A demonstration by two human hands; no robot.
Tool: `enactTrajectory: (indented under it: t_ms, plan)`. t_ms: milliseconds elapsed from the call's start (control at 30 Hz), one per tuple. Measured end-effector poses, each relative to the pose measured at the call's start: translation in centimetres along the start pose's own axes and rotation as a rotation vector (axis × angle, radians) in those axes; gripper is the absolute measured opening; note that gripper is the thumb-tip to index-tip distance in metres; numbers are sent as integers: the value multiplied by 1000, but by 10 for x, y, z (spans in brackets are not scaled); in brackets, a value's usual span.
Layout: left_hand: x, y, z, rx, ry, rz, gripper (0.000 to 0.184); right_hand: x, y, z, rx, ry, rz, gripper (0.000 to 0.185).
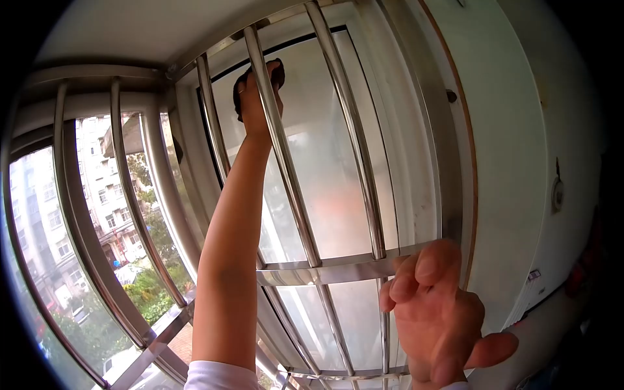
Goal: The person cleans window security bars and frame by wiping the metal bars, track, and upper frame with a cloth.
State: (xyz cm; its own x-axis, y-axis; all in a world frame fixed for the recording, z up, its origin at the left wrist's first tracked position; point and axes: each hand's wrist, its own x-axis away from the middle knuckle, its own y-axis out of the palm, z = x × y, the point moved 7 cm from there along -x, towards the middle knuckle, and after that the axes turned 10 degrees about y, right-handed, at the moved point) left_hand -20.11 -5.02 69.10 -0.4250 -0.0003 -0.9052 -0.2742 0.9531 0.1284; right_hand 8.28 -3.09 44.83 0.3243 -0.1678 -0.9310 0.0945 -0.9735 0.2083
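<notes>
My left hand reaches up between the metal bars, its fingers closed over a dark cloth. The cloth lies against the upper part of a frosted window pane. One upright bar crosses in front of that hand and hides part of it. Lower right, my right hand is close to the camera, palm towards me. Its fingers are loosely bent with the thumb apart, and nothing is in it. The fingertips are nearest the horizontal rail; whether they touch it I cannot tell.
Shiny metal bars form a grille across the window and round the left corner. Beyond them are a building and green trees. To the right stands a pale wall with a small hanging object.
</notes>
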Motion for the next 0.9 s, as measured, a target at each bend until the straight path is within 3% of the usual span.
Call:
enactTrajectory:
  t_ms: [33, 67, 133, 167, 233, 333, 400, 433, 500, 600, 700, 800, 867, 900]
  plan:
    - [0, 2, -7, 136, -59, -5, 39, 2, 0, -3, -7, -20, 4, 52]
    - [1, 6, -19, 291, -151, 1, 37, 4, 2, -6, -50, -77, -119, 46]
    - [1, 3, -34, 579, -332, 70, 35, 0, -2, -5, 6, -167, -444, 55]
    - [6, -5, -29, 681, -339, 179, 35, 0, -6, -3, 26, -206, -607, 60]
    - [11, -32, -13, 799, -565, 403, 35, -4, 3, -14, -11, -463, -679, 57]
    - [7, -65, 10, 808, -480, 580, 37, -5, 3, -19, -59, -585, -733, 55]
    - [-7, -99, 61, 174, 73, 622, 40, -5, 3, -21, -84, -581, -759, 54]
    - [-11, -102, 74, 172, 73, 621, 40, -4, 2, -22, -95, -570, -771, 53]
    - [-21, -91, 137, -384, 385, 476, 40, -1, 3, -24, -117, -556, -798, 53]
    - [-31, -57, 142, -183, 150, 300, 41, 1, 2, -28, -149, -552, -830, 52]
    - [-27, -21, 119, 40, -77, 276, 42, 4, 1, -35, -172, -553, -870, 51]
    - [-18, 25, 78, 564, -293, 432, 41, 10, 0, -41, -185, -540, -890, 50]
    - [-22, 32, 69, 558, -302, 459, 42, 31, 9, -57, -178, -521, -884, 50]
    - [-26, 31, 69, 528, -280, 460, 43, 35, 10, -63, -153, -262, -518, 47]
